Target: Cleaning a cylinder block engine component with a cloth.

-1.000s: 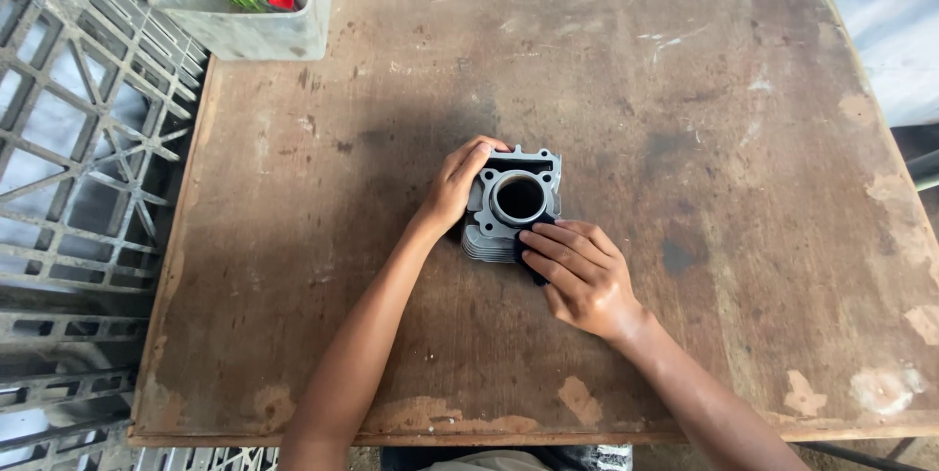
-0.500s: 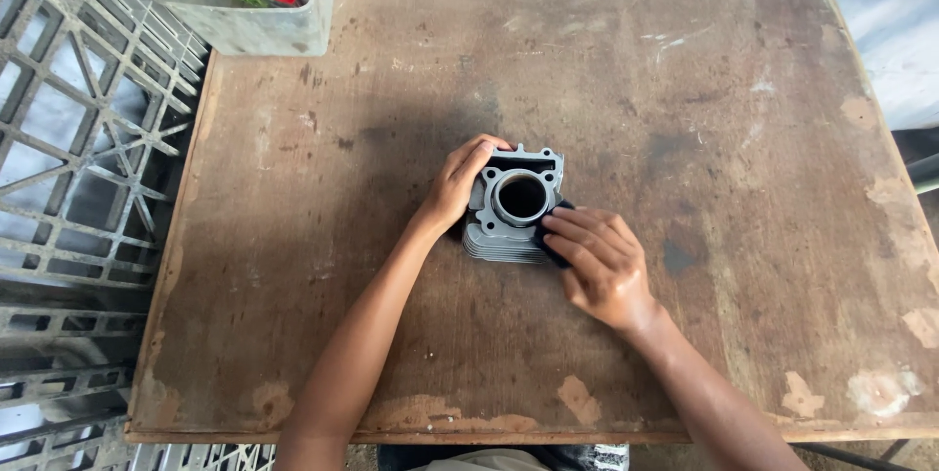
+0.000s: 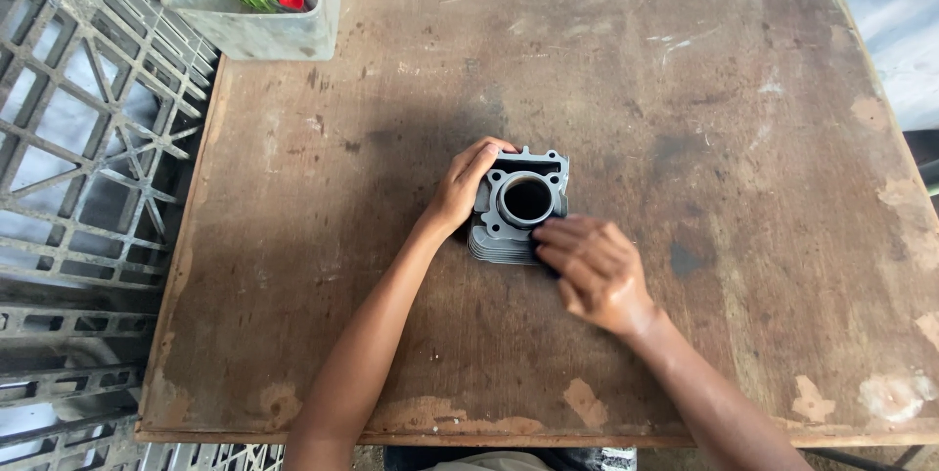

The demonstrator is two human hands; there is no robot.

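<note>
1. Well, the cylinder (image 3: 520,205), a grey finned metal block with a round bore facing up, sits on the table (image 3: 685,138) between the two hands, roughly mid-board.
2. The left hand (image 3: 460,187) wraps the block's far-left side, fingers curled together over its top corner and thumb side pressed to the flank; it clearly grips the casting.
3. The right hand (image 3: 592,270) lies at the near-right edge, fingers held together and flat, tips touching the rim just beside the bore. Whether they clamp or merely rest, I cannot tell.
4. As for progress, my guess is that the block is only being steadied or positioned: it stands bare, nothing fitted in the bore, no tool near the fingers.
5. Well away from the left fingers, at the table's far-left corner, stands a grey tub (image 3: 245,26) with green, red and black handled bits in it; what they are is too small to make out.
6. Beyond the left forearm lie grey plastic crates (image 3: 78,158).
7. The block's lower fins are hidden under the right fingers, and both arms are cut off at the frame's bottom.
</note>
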